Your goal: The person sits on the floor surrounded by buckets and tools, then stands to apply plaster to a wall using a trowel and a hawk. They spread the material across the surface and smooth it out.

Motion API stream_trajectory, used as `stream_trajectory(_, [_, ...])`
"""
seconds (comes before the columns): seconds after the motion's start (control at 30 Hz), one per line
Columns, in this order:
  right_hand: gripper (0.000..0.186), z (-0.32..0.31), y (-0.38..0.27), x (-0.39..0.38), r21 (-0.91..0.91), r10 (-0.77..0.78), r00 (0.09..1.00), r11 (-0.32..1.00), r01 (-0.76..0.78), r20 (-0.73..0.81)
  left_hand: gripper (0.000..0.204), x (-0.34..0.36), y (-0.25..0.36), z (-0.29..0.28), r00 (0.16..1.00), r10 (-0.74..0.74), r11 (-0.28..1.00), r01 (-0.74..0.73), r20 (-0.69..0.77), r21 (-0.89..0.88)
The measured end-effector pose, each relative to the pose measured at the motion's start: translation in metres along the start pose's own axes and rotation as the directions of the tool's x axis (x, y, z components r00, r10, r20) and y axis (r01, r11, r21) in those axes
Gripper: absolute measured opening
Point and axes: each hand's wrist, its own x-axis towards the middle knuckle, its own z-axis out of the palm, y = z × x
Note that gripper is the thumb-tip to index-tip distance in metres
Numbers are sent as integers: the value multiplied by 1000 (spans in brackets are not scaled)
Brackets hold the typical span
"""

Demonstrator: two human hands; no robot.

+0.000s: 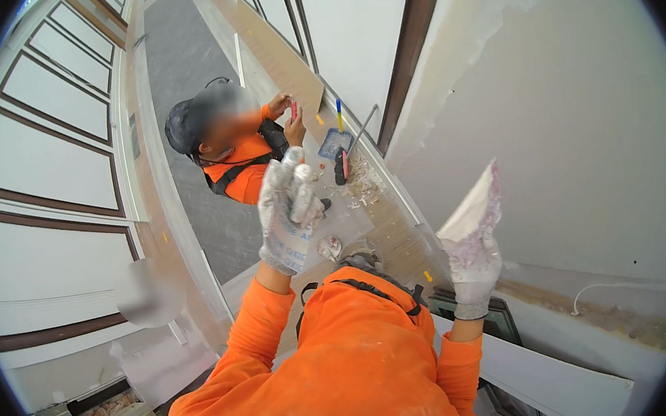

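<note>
My left hand [282, 216], in a dusty white glove with faint blue print, is raised in front of me. Its fingers are stretched and I see nothing held in them. To the right, near the wall, my gloved right hand [475, 279] grips a jagged, pointed piece of plasterboard [468, 213]. The piece points upward, white on its face and pinkish-purple along its rough edge. Part of it is hidden inside my grip. Below my left hand, a small round container [329, 246] with white and pinkish material sits on the floor near my feet.
A co-worker [239, 157] in orange holds a small red thing. Near them lie a blue dustpan [334, 142], a dark and pink tool [341, 165] and white debris [365, 182]. A patched wall [553, 120] rises at right; a long white board [558, 382] lies below it.
</note>
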Motion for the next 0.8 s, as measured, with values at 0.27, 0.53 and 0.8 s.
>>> stream_trajectory(0.27, [38,23,91,38,-57,199,967,980,-193,156,52,-51,-63,-27,966,-226,806,257,-124,534])
stream_trajectory(0.53, [32,32,121,35,-963,364,920,267,43,142,28,-63,-57,-34,898,-166,640,413,-408,648])
stream_trajectory(0.8, [39,8,127,94,-651,477,842,728,-217,252,23,-88,-38,-58,887,-15,791,292,-461,537])
